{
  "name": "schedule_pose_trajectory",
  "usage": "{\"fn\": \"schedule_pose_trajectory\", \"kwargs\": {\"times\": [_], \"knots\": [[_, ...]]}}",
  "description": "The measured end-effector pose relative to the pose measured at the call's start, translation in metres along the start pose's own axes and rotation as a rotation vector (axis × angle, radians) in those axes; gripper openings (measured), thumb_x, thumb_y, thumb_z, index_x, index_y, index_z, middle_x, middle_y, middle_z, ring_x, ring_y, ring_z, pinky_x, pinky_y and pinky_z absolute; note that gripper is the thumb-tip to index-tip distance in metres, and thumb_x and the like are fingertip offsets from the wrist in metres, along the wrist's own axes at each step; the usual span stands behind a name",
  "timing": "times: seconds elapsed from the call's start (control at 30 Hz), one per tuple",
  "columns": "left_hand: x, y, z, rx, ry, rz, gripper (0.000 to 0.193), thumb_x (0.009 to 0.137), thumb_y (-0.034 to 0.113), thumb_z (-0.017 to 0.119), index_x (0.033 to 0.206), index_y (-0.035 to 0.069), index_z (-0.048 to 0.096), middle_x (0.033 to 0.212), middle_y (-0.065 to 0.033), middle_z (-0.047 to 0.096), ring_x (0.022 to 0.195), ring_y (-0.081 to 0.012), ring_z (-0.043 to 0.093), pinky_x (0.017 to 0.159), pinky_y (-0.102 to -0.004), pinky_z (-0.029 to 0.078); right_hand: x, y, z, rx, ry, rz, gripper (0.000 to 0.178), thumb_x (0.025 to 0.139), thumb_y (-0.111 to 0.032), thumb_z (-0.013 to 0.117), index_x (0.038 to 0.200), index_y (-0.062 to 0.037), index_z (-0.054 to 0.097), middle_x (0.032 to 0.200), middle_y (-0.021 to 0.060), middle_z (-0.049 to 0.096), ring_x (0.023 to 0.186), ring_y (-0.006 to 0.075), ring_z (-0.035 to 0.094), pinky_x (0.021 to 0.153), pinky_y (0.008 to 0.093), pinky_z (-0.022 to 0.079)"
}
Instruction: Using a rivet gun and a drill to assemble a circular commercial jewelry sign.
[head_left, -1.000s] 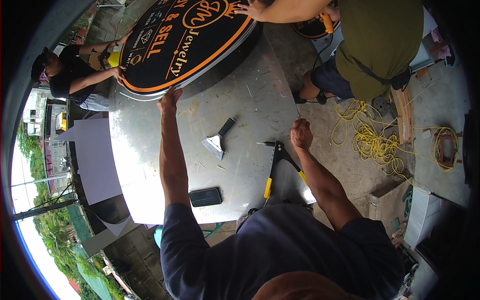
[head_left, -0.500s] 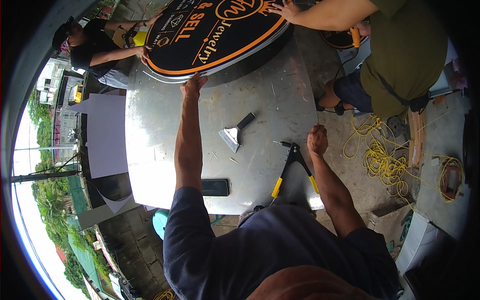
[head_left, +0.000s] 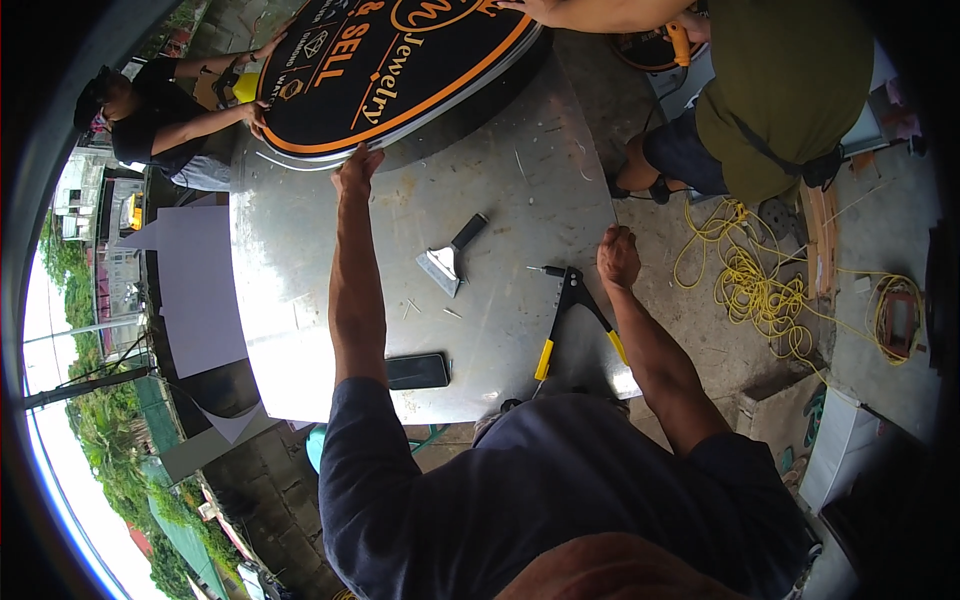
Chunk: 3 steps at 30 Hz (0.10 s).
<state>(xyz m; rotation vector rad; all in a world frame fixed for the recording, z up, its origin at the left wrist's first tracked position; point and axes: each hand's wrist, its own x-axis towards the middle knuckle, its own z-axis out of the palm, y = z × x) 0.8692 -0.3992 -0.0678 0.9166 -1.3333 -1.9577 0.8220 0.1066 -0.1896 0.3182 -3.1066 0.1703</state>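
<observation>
My left hand (head_left: 355, 170) is closed on the near lower rim of a large oval sign (head_left: 440, 75), black with an orange border and a pale side wall. The sign lies tilted at the far end of a metal-topped table (head_left: 440, 310). At the table's right edge my right hand (head_left: 619, 256) is curled closed; what its fingers hold, if anything, is hidden. Beside it lies a hand riveter (head_left: 572, 295) with yellow grips. A scraper (head_left: 445, 265) with a black handle rests mid-table, and a black phone (head_left: 418, 371) lies by my left forearm.
One person in black (head_left: 160, 120) holds the sign's left side. Another in an olive shirt (head_left: 790, 90) reaches to its far right side and holds an orange-handled tool (head_left: 679, 45). Yellow cord (head_left: 760, 290) lies tangled on the floor at right. Small slivers lie on the tabletop.
The whole scene has shifted left and slightly up in the view. My left hand stays on the sign's rim and my right hand stays at the table edge.
</observation>
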Motion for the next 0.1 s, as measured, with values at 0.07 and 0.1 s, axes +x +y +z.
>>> {"fn": "schedule_pose_trajectory", "kwargs": {"times": [0.07,0.1], "knots": [[0.0006,-0.0009,0.0035,0.016,0.012,-0.003,0.037,0.089,0.000,0.065,0.122,-0.011,0.052,0.108,-0.0253,0.066,0.082,-0.0318,0.072,0.071,-0.0381,0.066,0.0022,-0.0022,-0.0036,0.076,-0.072,0.105,0.031,0.101,-0.034,0.044,0.104,-0.0069,0.057,0.107,0.0123,0.061,0.106,0.0266,0.065,0.068,0.0357,0.063],[-0.0011,-0.0004,0.0031,0.023,-0.001,0.015,0.040,0.089,0.000,0.066,0.124,-0.010,0.051,0.109,-0.0255,0.066,0.083,-0.0320,0.073,0.071,-0.0382,0.066,0.0025,-0.0038,-0.0058,0.173,-0.146,0.218,0.032,0.101,-0.036,0.045,0.104,-0.0075,0.058,0.110,0.0121,0.061,0.109,0.0265,0.064,0.069,0.0345,0.063]]}}
